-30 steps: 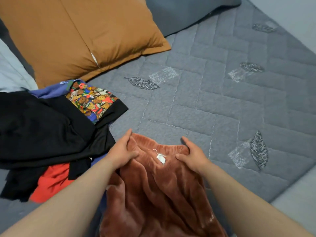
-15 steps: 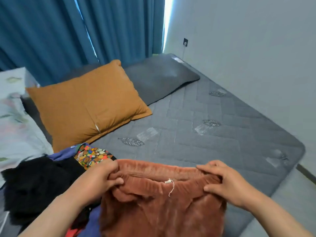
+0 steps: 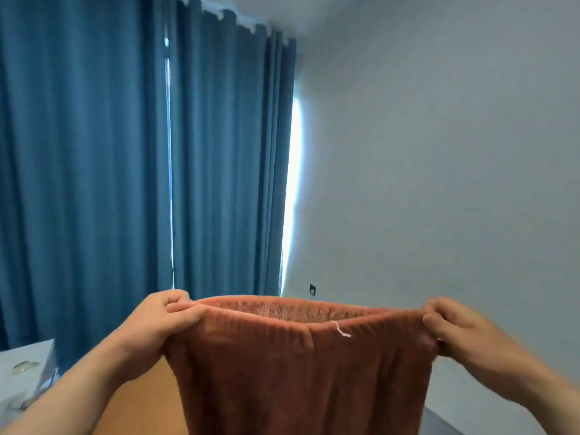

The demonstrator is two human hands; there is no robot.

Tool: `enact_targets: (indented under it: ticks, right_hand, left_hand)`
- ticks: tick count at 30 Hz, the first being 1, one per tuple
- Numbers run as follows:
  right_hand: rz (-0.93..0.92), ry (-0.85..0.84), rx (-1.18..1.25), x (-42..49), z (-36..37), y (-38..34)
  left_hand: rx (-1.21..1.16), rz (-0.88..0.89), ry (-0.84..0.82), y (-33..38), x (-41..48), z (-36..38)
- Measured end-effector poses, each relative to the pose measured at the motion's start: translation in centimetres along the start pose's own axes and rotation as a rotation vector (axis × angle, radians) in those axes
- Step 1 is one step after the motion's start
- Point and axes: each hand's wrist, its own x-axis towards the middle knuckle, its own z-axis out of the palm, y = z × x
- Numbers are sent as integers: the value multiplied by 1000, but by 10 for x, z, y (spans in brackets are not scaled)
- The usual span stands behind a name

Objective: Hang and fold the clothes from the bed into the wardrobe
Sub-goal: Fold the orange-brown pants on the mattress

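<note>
- Blue curtains (image 3: 94,167) hang behind on the left.
- Left hand (image 3: 157,324) pinches the waistband's left end.
- Rust-brown velvet trousers (image 3: 298,372) hang stretched between both hands.
- Right hand (image 3: 455,328) grips the waistband's right end.

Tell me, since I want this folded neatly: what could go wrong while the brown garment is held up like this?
Both hands, left hand and right hand, pinch only the corners of the brown garment at its stretched waistband, so a corner may slip. The loose white thread could snag. The cloth hides whatever lies below.
</note>
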Motion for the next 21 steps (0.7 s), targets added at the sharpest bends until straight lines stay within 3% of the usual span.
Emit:
enact_targets:
  ticks: [3, 7, 10, 13, 17, 21]
  right_hand:
    - [156, 31, 312, 3, -13, -47]
    - [166, -5, 694, -5, 4, -111]
    - [44, -8, 903, -14, 30, -151]
    - [-87, 78, 836, -19, 57, -170]
    - [-227, 157, 640, -38, 65, -183]
    - [-334, 182, 493, -53, 55, -182]
  left_hand:
    - [-163, -66, -12, 43, 18, 0]
    - [-177, -100, 51, 95, 31, 30]
    - [-181, 83, 137, 133, 11, 70]
    - [-307, 210, -20, 163, -28, 110]
    - [-721, 140, -315, 187, -68, 124]
    - [-819, 176, -422, 188, -81, 122]
